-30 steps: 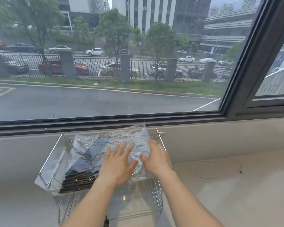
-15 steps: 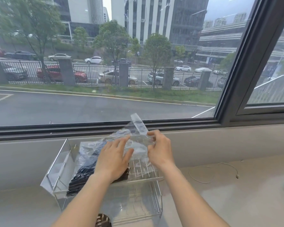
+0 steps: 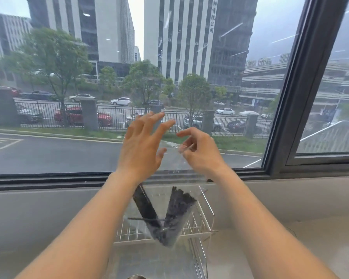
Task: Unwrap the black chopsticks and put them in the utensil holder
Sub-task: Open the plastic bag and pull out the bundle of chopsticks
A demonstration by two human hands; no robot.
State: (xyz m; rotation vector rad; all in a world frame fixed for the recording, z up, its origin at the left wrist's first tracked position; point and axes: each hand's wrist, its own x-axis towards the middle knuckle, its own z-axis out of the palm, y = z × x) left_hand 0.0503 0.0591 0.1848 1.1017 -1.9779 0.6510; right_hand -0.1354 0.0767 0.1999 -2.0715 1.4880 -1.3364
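A clear plastic bag [image 3: 174, 158] hangs in the air in front of the window. Inside it two bundles of black chopsticks [image 3: 176, 214] form a V, their lower ends together at the bag's bottom. My right hand [image 3: 197, 151] pinches the bag's top edge between thumb and fingers. My left hand [image 3: 142, 147] is raised beside the bag's top with its fingers spread, and I cannot tell whether it touches the plastic. The bag's bottom hangs just over the top shelf of a wire rack [image 3: 201, 224].
The rack stands on a pale counter [image 3: 270, 248] against a low wall under a large window [image 3: 89, 97]. A round metal object [image 3: 136, 276] shows at the bottom edge below the rack. A thin cable [image 3: 291, 231] lies on the counter to the right.
The bag of chopsticks lay flat on the rack under both hands. My right hand has lifted it by its top edge, so it now hangs upright. My left hand rose and spread.
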